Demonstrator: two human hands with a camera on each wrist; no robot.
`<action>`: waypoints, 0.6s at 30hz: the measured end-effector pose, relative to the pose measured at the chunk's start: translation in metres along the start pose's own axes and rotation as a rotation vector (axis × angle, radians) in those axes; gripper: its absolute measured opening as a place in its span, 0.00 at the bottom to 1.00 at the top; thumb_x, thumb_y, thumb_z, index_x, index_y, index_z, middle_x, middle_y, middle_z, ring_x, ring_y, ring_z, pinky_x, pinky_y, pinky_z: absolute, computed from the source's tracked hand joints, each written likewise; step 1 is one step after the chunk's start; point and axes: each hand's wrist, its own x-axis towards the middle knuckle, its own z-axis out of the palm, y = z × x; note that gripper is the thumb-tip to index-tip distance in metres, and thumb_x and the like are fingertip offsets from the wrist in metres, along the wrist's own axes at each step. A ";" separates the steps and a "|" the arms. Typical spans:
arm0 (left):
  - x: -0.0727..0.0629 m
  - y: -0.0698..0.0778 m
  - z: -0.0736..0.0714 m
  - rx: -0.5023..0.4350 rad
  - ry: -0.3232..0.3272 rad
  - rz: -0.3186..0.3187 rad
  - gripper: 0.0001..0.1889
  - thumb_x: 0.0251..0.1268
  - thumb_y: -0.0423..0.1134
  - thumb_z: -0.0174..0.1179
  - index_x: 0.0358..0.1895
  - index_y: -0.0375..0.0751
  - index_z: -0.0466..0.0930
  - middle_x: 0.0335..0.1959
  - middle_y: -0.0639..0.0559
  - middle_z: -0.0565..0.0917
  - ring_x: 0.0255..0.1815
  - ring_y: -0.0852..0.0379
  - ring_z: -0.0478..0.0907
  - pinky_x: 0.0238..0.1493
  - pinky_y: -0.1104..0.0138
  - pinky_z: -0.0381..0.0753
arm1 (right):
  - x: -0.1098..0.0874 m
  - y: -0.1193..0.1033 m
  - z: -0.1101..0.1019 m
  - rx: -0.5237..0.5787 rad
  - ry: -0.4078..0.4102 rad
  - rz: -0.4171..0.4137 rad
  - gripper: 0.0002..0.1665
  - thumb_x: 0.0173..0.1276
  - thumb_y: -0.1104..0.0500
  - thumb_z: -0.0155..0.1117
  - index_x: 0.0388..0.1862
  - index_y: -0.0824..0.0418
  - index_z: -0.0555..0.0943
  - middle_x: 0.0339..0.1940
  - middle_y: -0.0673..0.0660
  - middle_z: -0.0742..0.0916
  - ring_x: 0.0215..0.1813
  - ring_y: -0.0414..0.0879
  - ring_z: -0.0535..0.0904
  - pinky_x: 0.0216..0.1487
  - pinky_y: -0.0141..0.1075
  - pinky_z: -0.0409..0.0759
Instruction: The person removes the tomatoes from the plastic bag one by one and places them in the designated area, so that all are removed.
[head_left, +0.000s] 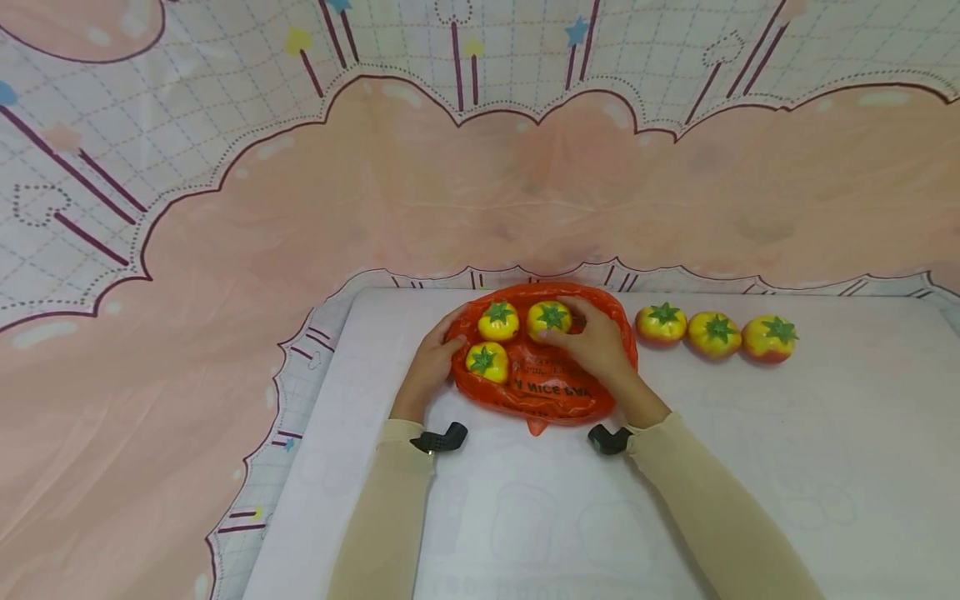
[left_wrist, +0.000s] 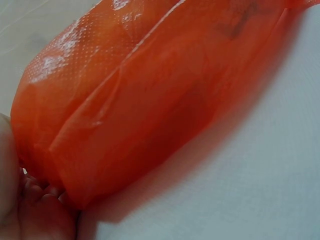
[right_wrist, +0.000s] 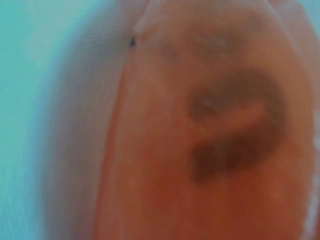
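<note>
A red plastic bag (head_left: 551, 398) with dark print lies with its mouth spread wide on the white table. My left hand (head_left: 431, 365) grips the bag's left rim, its thumb over the edge. Inside the bag, my right hand (head_left: 602, 343) holds a yellow fruit (head_left: 550, 317) with a green leafy top between thumb and fingers. To its left in the bag sit two like fruits, an upper one (head_left: 498, 320) and a lower one (head_left: 487, 362). In the left wrist view the bag's side (left_wrist: 145, 120) hides most of the hand. The right wrist view shows only blurred bag (right_wrist: 200, 200).
Right of the bag, three more yellow-red fruits stand in a row: a left one (head_left: 662, 327), a middle one (head_left: 714, 337) and a right one (head_left: 769, 340). The white table (head_left: 525, 517) ends behind them at a patterned cloth (head_left: 525, 192).
</note>
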 end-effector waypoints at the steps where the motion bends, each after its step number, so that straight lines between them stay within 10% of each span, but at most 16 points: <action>1: 0.000 0.000 0.000 0.001 -0.001 0.001 0.27 0.78 0.39 0.51 0.69 0.81 0.70 0.78 0.65 0.65 0.80 0.53 0.59 0.77 0.49 0.66 | -0.001 0.000 -0.001 0.000 -0.002 0.002 0.47 0.61 0.39 0.76 0.76 0.49 0.69 0.75 0.56 0.75 0.72 0.56 0.71 0.73 0.56 0.73; 18: 0.001 0.001 -0.001 -0.003 0.000 -0.015 0.27 0.78 0.40 0.51 0.70 0.80 0.70 0.78 0.65 0.65 0.81 0.53 0.59 0.78 0.50 0.65 | -0.012 -0.004 -0.022 -0.002 -0.058 -0.018 0.46 0.60 0.36 0.75 0.75 0.45 0.70 0.72 0.54 0.76 0.70 0.56 0.72 0.64 0.54 0.81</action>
